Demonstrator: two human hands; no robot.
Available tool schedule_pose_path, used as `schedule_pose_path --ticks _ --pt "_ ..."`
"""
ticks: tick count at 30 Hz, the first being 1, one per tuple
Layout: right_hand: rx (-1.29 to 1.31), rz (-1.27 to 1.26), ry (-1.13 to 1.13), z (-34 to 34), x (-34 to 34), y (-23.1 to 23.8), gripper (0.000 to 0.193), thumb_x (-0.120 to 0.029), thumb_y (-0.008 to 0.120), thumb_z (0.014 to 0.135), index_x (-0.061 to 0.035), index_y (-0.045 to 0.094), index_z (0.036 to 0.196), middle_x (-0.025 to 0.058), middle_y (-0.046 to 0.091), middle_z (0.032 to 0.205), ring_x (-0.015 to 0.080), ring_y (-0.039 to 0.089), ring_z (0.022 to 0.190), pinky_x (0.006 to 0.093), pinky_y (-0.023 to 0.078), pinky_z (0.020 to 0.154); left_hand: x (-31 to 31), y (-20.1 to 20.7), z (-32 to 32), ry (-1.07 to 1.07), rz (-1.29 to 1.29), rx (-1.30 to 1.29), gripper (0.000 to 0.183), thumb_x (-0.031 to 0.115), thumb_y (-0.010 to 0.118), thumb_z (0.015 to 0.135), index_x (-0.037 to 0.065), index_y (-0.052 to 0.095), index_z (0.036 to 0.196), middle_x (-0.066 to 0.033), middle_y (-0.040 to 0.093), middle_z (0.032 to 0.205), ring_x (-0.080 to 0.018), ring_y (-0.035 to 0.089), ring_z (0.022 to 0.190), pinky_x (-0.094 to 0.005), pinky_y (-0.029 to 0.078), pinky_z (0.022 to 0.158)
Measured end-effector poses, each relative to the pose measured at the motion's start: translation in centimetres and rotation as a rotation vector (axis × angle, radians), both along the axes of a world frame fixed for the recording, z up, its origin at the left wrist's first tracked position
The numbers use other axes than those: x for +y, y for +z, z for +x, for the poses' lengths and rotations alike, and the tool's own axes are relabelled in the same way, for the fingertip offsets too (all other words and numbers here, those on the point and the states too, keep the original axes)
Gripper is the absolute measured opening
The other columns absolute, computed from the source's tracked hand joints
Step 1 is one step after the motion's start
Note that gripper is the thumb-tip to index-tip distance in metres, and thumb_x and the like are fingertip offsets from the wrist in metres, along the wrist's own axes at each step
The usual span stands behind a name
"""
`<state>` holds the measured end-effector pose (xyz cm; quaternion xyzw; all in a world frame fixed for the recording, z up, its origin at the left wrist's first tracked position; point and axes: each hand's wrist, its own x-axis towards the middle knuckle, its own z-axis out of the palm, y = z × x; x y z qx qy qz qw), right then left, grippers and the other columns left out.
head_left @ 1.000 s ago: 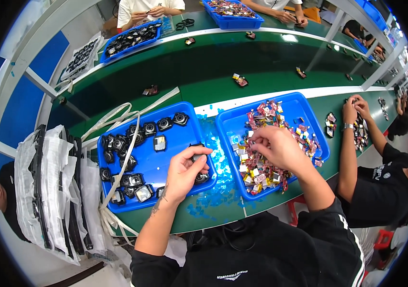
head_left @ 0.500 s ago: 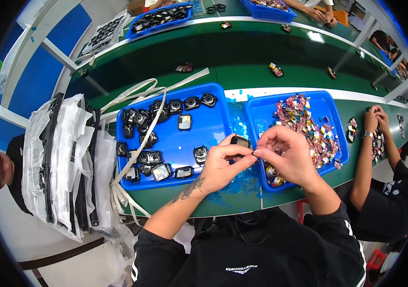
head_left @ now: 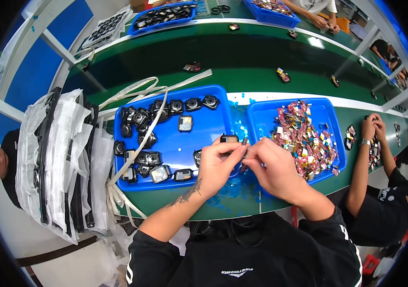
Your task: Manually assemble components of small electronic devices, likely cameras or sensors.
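Note:
My left hand is closed around a black smartwatch case, whose dark face shows above the fingers. Close against it, my right hand has thumb and fingers pinched together. A small dark piece sticks up between the two hands; which one grips it, I cannot tell. What lies in the right pinch is hidden. Both hands are over the gap between two blue trays. The left tray holds several black watch cases. Small reddish and yellow electronic parts are heaped in the right tray.
White straps cross the left tray. Foam-wrapped tray stacks stand at the left, beside a person. At the right, a co-worker's hands work over similar parts. The green conveyor runs behind, carrying scattered parts, with more blue trays beyond.
Both hands have shifted slightly left and down. The right hand has turned and its fingers have curled in closer to the watch case. A dark piece now shows upright between the hands.

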<state>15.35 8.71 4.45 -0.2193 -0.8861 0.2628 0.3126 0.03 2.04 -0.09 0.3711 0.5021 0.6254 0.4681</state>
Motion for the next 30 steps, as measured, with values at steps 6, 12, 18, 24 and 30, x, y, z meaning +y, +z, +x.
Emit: schedule_pose_path --ticks 6,12,18,24,30 --pt "-0.130 -0.214 -0.114 0.3 2.6 0.3 0.037 -0.002 0.067 0.084 -0.0066 0.063 0.120 0.0130 0.060 0.096 0.0236 0.063 0.078 0.0337 0.052 0.068 0.3 0.4 -1.3 -0.062 -0.012 -0.260 0.019 0.010 0.060 0.095 -0.003 0.070 0.105 -0.0014 0.061 0.073 -0.0064 0.052 0.062 -0.0209 0.042 0.056" --pt "-0.084 -0.352 0.059 -0.3 1.5 0.2 0.051 -0.005 0.076 0.076 -0.0058 0.061 0.125 0.0121 0.062 0.110 0.0219 0.061 0.100 0.0299 0.052 0.078 0.2 0.6 -1.8 -0.127 0.015 -0.605 0.020 0.014 0.057 0.098 0.000 0.066 0.108 -0.0060 0.064 0.088 -0.0114 0.056 0.068 -0.0269 0.045 0.058" --pt "-0.086 -0.465 0.092 -0.2 1.6 -0.6 0.029 -0.011 0.076 0.080 -0.0020 0.057 0.100 0.0092 0.065 0.098 0.0263 0.064 0.090 0.0348 0.051 0.083 0.2 0.6 -2.1 -0.147 -0.004 -0.790 0.022 0.014 0.056 0.098 -0.001 0.065 0.112 -0.0047 0.064 0.085 -0.0121 0.057 0.066 -0.0260 0.048 0.056" --pt "0.186 -1.002 0.178 -0.2 1.5 -1.0 0.019 -0.007 0.071 0.087 -0.0018 0.058 0.099 0.0026 0.063 0.090 0.0091 0.061 0.086 0.0256 0.050 0.078 0.4 0.6 -1.9 -0.091 -0.004 -0.673 0.023 0.016 0.057 0.099 -0.002 0.065 0.110 -0.0064 0.065 0.083 -0.0115 0.058 0.062 -0.0257 0.049 0.052" --pt "0.150 -1.118 0.184 0.0 1.4 -0.8 0.017 -0.009 0.065 0.093 -0.0016 0.058 0.106 0.0001 0.062 0.092 0.0047 0.058 0.086 0.0216 0.048 0.078 0.2 0.1 -1.5 -0.029 0.041 -0.315 0.021 0.015 0.058 0.098 -0.003 0.066 0.103 -0.0061 0.064 0.080 -0.0102 0.059 0.065 -0.0249 0.051 0.052"
